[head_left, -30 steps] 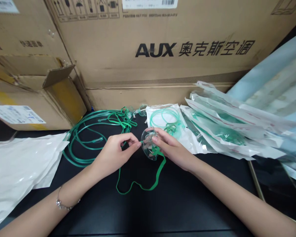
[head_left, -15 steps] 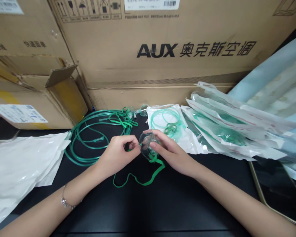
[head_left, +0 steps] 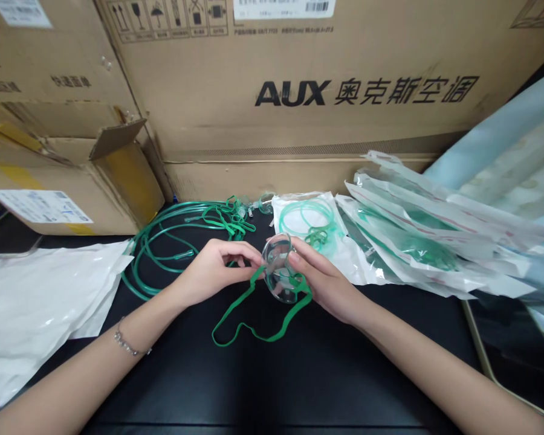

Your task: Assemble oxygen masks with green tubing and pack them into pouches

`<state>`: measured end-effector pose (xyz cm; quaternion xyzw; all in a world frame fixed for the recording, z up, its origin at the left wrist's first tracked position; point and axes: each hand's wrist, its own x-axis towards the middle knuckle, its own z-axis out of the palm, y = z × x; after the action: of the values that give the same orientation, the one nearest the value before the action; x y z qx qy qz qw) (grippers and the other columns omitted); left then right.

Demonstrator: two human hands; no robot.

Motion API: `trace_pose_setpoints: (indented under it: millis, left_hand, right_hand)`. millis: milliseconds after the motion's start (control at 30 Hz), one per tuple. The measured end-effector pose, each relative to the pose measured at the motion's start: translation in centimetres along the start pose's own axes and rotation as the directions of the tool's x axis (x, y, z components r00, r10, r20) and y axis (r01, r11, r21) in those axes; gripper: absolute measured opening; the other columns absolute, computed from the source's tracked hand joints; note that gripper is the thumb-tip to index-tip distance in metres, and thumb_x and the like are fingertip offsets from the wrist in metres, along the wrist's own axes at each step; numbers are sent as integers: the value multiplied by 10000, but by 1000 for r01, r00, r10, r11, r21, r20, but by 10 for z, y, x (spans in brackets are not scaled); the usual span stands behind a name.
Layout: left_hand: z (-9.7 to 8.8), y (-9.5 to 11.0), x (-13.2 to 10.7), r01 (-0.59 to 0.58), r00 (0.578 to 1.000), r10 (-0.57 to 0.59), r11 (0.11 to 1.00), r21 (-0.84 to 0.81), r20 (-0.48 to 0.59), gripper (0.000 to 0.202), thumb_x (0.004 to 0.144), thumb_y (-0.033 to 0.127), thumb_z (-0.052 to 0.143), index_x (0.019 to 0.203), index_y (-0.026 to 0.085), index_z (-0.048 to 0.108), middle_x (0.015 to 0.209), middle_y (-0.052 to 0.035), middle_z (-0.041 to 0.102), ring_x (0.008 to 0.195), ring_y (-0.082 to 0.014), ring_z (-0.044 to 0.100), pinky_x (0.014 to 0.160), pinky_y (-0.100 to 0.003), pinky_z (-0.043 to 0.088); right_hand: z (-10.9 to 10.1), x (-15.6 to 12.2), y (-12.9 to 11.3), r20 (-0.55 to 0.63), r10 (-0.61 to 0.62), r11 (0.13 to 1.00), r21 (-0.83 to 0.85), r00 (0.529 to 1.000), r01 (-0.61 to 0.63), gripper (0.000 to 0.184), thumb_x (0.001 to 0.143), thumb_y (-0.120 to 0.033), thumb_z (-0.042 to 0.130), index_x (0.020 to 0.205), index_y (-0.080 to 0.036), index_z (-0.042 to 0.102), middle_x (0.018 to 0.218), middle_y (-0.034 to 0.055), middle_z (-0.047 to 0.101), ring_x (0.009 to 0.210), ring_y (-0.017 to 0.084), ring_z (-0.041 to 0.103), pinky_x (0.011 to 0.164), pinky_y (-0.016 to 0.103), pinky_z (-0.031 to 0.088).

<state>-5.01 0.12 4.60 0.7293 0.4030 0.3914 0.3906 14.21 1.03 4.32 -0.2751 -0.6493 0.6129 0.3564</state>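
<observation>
A clear oxygen mask is held upright over the black table, its open rim facing me. My right hand is closed around its right side, thumb at the rim. At the mask's left edge my left hand pinches the green elastic strap where it meets the mask; the fingertips are partly hidden. The strap hangs in a loose loop below, running back to the mask's right side. Behind my left hand lie coils of green tubing with more green straps and clear mask parts.
White packages lie at the left, under an open carton. A bagged mask set and several stacked pouches are at the right. A phone-like dark slab lies front right. A large cardboard box walls the back.
The mask has turned so its opening faces me more. The strap now runs up to my left fingertips at the mask's left edge. The view has shifted slightly.
</observation>
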Motion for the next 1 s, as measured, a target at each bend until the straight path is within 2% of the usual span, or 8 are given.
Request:
trace_pose_setpoints:
  millis: [133, 233, 300, 500, 733, 900, 1000]
  left_hand:
    - [2, -1, -2, -178, 980, 188, 976, 128, -68, 104, 741, 86, 580, 715, 170, 634, 745, -16, 657, 717, -126, 597, 687, -268, 479]
    - [1, -1, -5, -289, 947, 317, 909, 299, -49, 90, 777, 116, 564, 731, 175, 614, 751, -22, 654, 738, -139, 590, 716, -302, 443]
    - [1, -1, -6, -316, 933, 359, 855, 411, -30, 82, 792, 126, 557, 746, 178, 601, 759, -20, 654, 755, -145, 584, 737, -319, 407]
    - [2, 0, -5, -303, 935, 355, 777, 552, 14, 60, 816, 168, 550, 768, 183, 582, 773, 3, 650, 776, -136, 571, 731, -303, 355]
    - [-4, -6, -4, -207, 955, 295, 690, 694, -9, 80, 824, 217, 538, 782, 191, 601, 798, 2, 663, 780, -146, 571, 712, -299, 330]
    - [-9, -9, -2, -122, 965, 256, 633, 764, -58, 107, 825, 234, 527, 761, 201, 606, 798, 5, 668, 789, -160, 579, 692, -301, 325]
    - [-10, -8, -2, -100, 964, 254, 620, 778, -79, 104, 819, 243, 537, 751, 200, 602, 792, 4, 667, 784, -169, 570, 694, -308, 333]
  right_hand:
    - [3, -1, -2, 6, 33, 997, 72, 999, -33, 300, 862, -387, 455, 1125, -252, 511, 1090, 46, 561, 1012, 175, 523, 753, 294, 463]
    - [3, -2, -3, 14, 56, 992, 115, 998, -57, 301, 853, -414, 460, 1087, -240, 535, 1060, 41, 573, 939, 159, 547, 724, 275, 464]
    - [3, -2, -3, 14, 67, 988, 138, 998, -68, 301, 849, -428, 460, 1059, -229, 542, 1066, 45, 569, 961, 160, 542, 726, 265, 461]
    - [0, -2, 1, 101, 9, 986, 163, 995, -25, 318, 839, -437, 485, 1055, -210, 542, 1089, 54, 554, 997, 162, 525, 781, 265, 448]
    - [1, -5, 2, 224, 69, 977, 183, 972, -111, 385, 828, -474, 487, 1099, -202, 521, 1002, 61, 568, 798, 140, 550, 594, 227, 452]
    - [-2, -3, 5, 172, 58, 992, 101, 983, -76, 386, 837, -490, 464, 1095, -209, 524, 957, 40, 571, 828, 148, 544, 699, 263, 451]
    - [-6, -1, 6, 133, 47, 994, 95, 990, -60, 364, 849, -481, 447, 1098, -226, 522, 979, 38, 573, 857, 152, 547, 710, 266, 447]
